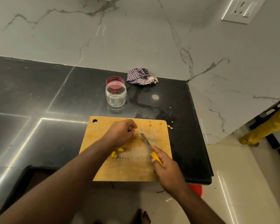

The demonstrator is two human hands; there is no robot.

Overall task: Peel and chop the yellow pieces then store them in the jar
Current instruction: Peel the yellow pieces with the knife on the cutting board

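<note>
Yellow pieces (118,152) lie just beneath left hand (120,132) fingers (132,125).

**What I can't make out from the head cam**

My left hand (121,131) is curled, so whatever's under its fingertips is hidden from me. The knife (149,148) handle mostly disappears inside my right hand (166,168). Far right, someone's yellow trouser leg (265,126) gets cut off by the edge. Little crumbs (170,126) off the board's far-right corner are too small to identify.
</note>
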